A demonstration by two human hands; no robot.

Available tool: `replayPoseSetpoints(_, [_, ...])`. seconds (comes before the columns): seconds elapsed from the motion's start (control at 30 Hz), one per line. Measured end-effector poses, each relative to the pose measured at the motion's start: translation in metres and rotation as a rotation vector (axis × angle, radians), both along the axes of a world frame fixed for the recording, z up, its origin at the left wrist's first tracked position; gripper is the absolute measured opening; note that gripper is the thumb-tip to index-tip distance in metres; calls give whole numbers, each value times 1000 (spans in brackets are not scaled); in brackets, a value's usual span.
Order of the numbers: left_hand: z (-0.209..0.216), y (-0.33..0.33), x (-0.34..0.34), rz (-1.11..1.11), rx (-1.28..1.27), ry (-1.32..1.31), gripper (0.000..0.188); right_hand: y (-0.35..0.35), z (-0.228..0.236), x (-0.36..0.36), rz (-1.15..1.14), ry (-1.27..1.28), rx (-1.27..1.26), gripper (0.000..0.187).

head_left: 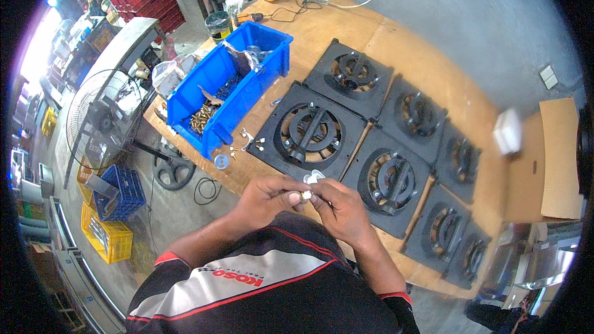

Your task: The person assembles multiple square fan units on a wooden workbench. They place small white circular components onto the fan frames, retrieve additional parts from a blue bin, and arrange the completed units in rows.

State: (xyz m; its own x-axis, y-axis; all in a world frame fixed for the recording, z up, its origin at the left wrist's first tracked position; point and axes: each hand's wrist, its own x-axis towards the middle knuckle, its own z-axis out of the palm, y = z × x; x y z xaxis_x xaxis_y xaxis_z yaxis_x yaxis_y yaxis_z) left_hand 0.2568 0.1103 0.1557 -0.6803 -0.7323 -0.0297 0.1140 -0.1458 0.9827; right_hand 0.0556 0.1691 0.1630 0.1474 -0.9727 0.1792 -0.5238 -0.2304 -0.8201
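Note:
My left hand (267,201) and my right hand (341,210) meet in front of my body, fingers pinched together. Between the fingertips is a small white piece (306,195), too small to name. Just beyond the hands lies a white plastic item (314,177), by the near edge of a black gas burner (307,133) with a round ring and a crossbar. A few small metal fittings with white ends (252,141) and brass screws (234,152) lie left of that burner. Near the table edge rests a flat blue-grey disc (221,161).
A blue divided bin (216,130) on the wooden table (387,31) holds brass screws and dark hardware. Several more black burners (390,179) stand in rows to the right. An orange drill (250,17) lies behind the bin. A fan (102,117) and crates (108,232) stand at the left.

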Motion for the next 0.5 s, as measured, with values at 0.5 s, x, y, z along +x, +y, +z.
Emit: replayPoseSetpoints(0.5, [-23, 3, -5, 98, 525, 332, 23, 2, 9, 10, -63, 90, 0, 17])
